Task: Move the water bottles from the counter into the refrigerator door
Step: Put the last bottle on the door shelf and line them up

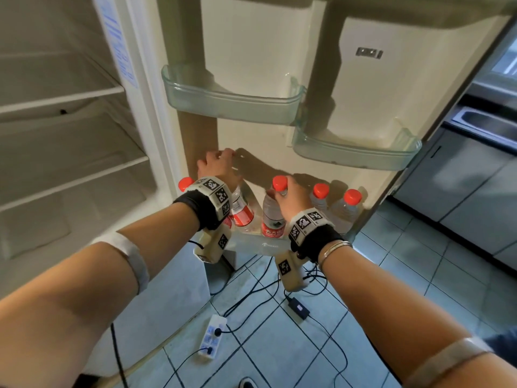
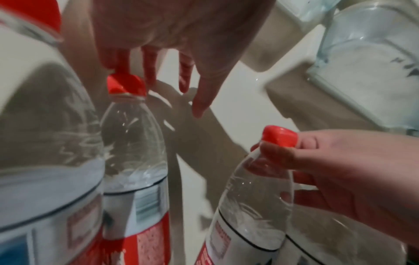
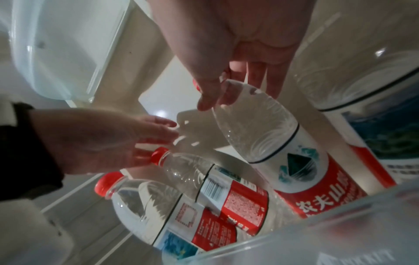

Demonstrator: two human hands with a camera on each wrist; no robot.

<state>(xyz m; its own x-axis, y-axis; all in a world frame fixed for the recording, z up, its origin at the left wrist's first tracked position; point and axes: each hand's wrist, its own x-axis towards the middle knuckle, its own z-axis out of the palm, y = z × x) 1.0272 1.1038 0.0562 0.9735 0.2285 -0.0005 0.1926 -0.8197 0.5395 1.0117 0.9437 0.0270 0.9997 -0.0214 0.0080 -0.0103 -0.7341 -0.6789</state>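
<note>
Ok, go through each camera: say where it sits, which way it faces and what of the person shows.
Head: on the head, looking down at the bottom door shelf; both forearms show.
Left wrist: under the left hand, facing the door; fingers relaxed above a cap.
Right wrist: under the right hand, looking along its fingers.
Shared: all three show the held bottle, gripped at the neck by the right hand.

On my right wrist view, the red label of the bottle under my right hand reads "农夫山" in white characters, cut off at the bin's edge. I see smaller print on neighbouring labels and the bin's front logo, all too blurred to read.
</note>
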